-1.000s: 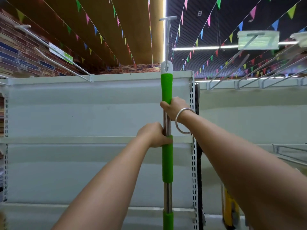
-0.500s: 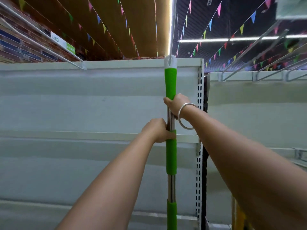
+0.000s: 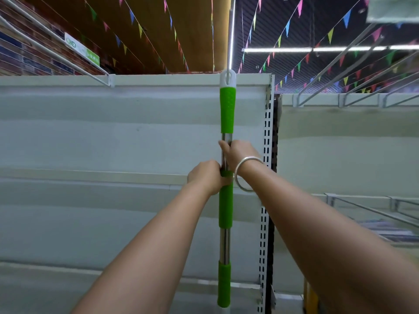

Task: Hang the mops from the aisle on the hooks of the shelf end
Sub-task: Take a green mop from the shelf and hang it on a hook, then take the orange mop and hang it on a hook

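Head view: mop [image 3: 227, 114] upright against shelf end [image 3: 136, 137], head cut off below. Left hand [image 3: 207, 176] and right hand [image 3: 240, 154] both grip its pole. Far-left green sign [image 3: 82, 51] illegible.

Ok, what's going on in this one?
A person holds a mop handle upright in front of a white shelf end, both hands gripping it mid-shaft: the left hand just below the right hand, which wears a bangle. The white hanging loop at the handle's top sits level with the shelf's top edge, right under a thin hook. Whether the loop is on the hook can't be told.
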Motion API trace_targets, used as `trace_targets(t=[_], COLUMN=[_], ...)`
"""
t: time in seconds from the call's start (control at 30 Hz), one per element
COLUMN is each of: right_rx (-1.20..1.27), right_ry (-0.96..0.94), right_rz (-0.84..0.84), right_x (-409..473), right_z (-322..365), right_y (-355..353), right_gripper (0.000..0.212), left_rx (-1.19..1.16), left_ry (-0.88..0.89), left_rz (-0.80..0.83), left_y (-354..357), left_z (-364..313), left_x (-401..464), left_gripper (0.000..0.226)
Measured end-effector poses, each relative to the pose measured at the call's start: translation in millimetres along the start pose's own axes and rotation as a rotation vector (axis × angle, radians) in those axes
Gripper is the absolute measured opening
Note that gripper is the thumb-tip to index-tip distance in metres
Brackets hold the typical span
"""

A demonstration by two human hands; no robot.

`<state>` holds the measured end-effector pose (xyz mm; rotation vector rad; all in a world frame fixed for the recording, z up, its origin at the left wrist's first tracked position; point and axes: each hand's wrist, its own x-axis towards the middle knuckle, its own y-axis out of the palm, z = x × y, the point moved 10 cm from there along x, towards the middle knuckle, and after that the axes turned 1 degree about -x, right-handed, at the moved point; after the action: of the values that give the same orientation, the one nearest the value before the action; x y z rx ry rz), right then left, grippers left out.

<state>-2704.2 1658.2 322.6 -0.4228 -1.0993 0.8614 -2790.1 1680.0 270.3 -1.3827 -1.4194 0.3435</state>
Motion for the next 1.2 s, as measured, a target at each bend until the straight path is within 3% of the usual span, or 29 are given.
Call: trace_targets(t=[0.17,0.37,0.67,0.87,1.07,1.2], right_rx=[-0.198,-0.233,-0.222,-0.235,-0.288,-0.348], right_ry=[-0.047,0.081,0.163,0.360,0.508,0.654], right_rz=[0.024,0.138,0.131,0.174,0.141,0.128], right_x=[-35.0,-72.7,-194.3,-288.4,-369.3,-435.5], right_z=[-10.2,-38.1,-49.9,-107.6,-166.8,-208.9], right_y=[7.9,16.0,-5.7,-36.7,-110.2,-172.2], right_gripper=[0.035,0.036,0.032,0.031,0.033,0.022], left_rx=[0.252,0.265,0.279,0.221,0.159,0.162], left_ry=[0.076,0.055,0.109,0.266,0.396,0.526], left_rz=[-0.061,0.007,0.123,0.216,0.387,0.388], left_y=[-8.1,-6.4,14.2,50.9,99.6,106.5], left_z=[-12.3,0.5,-1.1,-63.5,-149.1,-225.5], left_x=[-21.0,-60.1,-143.9,-198.9,-266.4,-310.2], left_gripper=[0.032,0.031,0.041,0.035,0.039,0.038])
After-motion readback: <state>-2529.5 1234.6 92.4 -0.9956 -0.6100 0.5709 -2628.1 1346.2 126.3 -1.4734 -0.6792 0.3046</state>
